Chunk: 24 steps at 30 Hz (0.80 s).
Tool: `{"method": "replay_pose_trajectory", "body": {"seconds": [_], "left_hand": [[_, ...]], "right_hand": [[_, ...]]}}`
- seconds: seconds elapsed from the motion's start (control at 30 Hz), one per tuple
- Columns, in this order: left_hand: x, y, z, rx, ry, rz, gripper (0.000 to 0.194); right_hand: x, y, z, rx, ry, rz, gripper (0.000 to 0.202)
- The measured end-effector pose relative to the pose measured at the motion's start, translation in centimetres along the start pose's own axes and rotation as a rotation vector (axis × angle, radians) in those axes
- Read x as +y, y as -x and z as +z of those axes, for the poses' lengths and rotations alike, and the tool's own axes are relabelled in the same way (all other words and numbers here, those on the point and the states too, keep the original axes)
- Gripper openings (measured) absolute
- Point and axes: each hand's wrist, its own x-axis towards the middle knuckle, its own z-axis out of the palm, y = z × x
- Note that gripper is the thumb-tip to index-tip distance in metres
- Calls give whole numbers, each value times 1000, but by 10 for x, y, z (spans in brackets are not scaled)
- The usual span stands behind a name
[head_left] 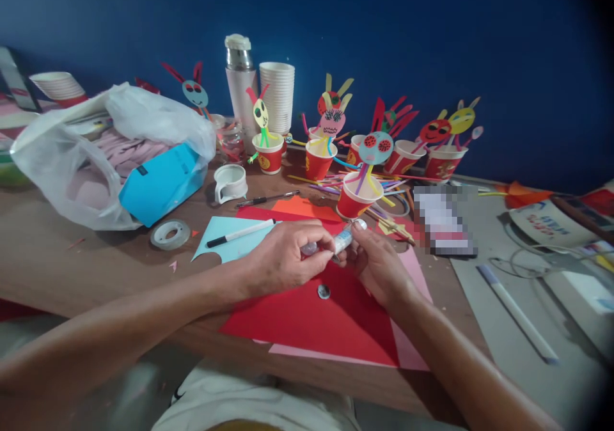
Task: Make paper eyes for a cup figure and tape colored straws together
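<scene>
Over the red paper [307, 322], my right hand [381, 265] is closed round a small glue stick [343, 240] with a white and blue label. My left hand [292, 252] is closed at the tube's left end, holding a translucent rounded piece [309, 249] that looks like its cap. The fingers partly hide both. Below the hands, a small round dark-and-white cutout [323, 291] lies on the red paper. A capped marker [240, 233] rests on light blue paper [211, 226] left of my left hand. Pink paper [415, 277] shows under the red sheet.
Behind the hands stands a red paper cup [352, 204] with a paper-faced stick figure [377, 148]; several similar cups line the wall. A plastic bag [57, 169], tape roll [170, 233] and white mug [230, 183] are left. A phone [444, 220] and cables lie right.
</scene>
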Motion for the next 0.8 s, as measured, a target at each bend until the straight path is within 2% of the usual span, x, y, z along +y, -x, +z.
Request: {"method": "replay_pose_trajectory", "body": {"seconds": [0.17,0.27,0.4,0.53,0.63,0.7,0.8], "left_hand": [[1,-5,-2,95,373,-365,11],[-11,-9,-4,158,617,-442,10],[-31,-15,-5,147,786,-496,12],[-41,-15,-6,136,823,-564,13],[-42,-14,-6,97,789,-616,11],[-42,-12,-5,67,707,-622,12],[-41,-10,-4,27,464,-565,13]], "right_hand": [[-5,-4,-3,143,-68,28,26],[-7,-5,-4,150,-108,38,25],[-5,-6,-5,120,-163,19,23],[-3,-7,-7,155,-227,-33,19],[-5,-7,-7,128,-239,8,20],[-6,-7,-5,111,-251,46,21],[-9,-5,-2,144,-264,71,19]]}}
